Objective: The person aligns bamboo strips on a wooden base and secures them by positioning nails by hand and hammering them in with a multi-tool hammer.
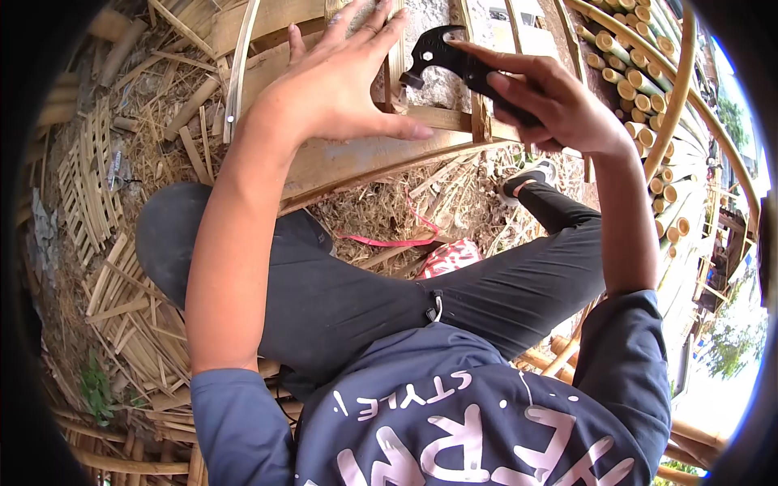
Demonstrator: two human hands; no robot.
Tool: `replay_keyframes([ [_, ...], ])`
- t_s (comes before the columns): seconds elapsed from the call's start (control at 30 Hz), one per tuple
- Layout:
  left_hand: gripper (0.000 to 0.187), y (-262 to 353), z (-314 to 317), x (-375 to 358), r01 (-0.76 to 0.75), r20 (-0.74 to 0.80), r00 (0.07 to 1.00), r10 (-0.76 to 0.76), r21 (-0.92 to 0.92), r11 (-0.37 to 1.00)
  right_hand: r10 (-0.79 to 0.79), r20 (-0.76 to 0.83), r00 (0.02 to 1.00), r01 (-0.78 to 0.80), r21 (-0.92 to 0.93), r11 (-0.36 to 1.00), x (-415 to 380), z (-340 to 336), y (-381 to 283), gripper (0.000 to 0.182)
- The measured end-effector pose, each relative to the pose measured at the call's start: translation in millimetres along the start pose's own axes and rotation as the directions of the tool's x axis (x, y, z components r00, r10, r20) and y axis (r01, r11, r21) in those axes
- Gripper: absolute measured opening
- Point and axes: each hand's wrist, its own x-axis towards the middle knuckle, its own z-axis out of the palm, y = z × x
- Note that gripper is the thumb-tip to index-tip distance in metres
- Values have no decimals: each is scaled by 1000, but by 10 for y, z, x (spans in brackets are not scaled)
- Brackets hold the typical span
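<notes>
A short black claw hammer (pixel 438 53), its small striking face turned down and left, is gripped in my right hand (pixel 563 101). The index finger stretches along its top. My left hand (pixel 340 89) is spread open over a wooden slat (pixel 396 61), with the thumb pointing right below the hammer head. Under both hands lies a frame of wooden slats and crosspieces (pixel 450 119). A wide wooden board (pixel 340 168) forms its near side, close to my knees. Part of the frame is hidden behind my left hand and forearm.
Cut bamboo poles (pixel 640 81) are stacked at the right. Bamboo scraps and a woven bamboo piece (pixel 89 182) litter the ground at the left. A red-and-white patterned bag (pixel 450 257) and a pink strap (pixel 389 241) lie between my legs.
</notes>
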Motion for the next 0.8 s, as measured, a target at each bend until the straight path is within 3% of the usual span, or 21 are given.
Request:
replay_keyframes([
  [0.03,157,-33,42,30,-2,-19,1000,2,-9,1000,30,-39,999,-30,3,1000,-24,27,-7,46],
  [0.13,155,-60,112,11,5,-51,999,-7,-38,999,-43,-263,964,116,267,957,7,57,51,44],
  [0.17,155,-68,112,15,2,-53,999,-4,-37,999,-94,-333,938,174,220,960,70,62,113,42],
  [0.2,155,-8,17,21,43,13,999,-43,2,999,-71,-188,980,87,82,993,52,17,36,42],
  [0.27,154,111,-171,31,109,144,982,-122,95,990,-11,-82,997,8,-36,999,12,101,-17,42],
  [0.33,154,112,-157,19,114,135,983,-124,78,990,-46,-97,994,46,-6,999,-63,61,-68,43],
  [0.43,149,58,28,-54,72,-66,995,-71,18,997,-58,-165,985,87,180,980,-169,69,-102,44],
  [0.5,150,62,104,-55,50,-153,987,-51,-9,999,-109,-180,978,138,161,977,-210,69,-79,44],
  [0.57,150,53,93,-57,36,-143,989,-38,-13,999,-165,-232,959,195,115,974,-217,103,-19,46],
  [0.67,152,14,111,-45,20,-141,990,-23,-21,1000,-213,-491,845,295,94,951,-251,184,-90,46],
  [0.7,152,16,106,-51,17,-140,990,-20,-22,1000,-331,-604,725,401,-20,916,-229,218,-55,47],
  [0.8,153,17,100,-55,15,-140,990,-18,-21,1000,-422,-682,596,566,-16,824,-245,287,-55,47],
])
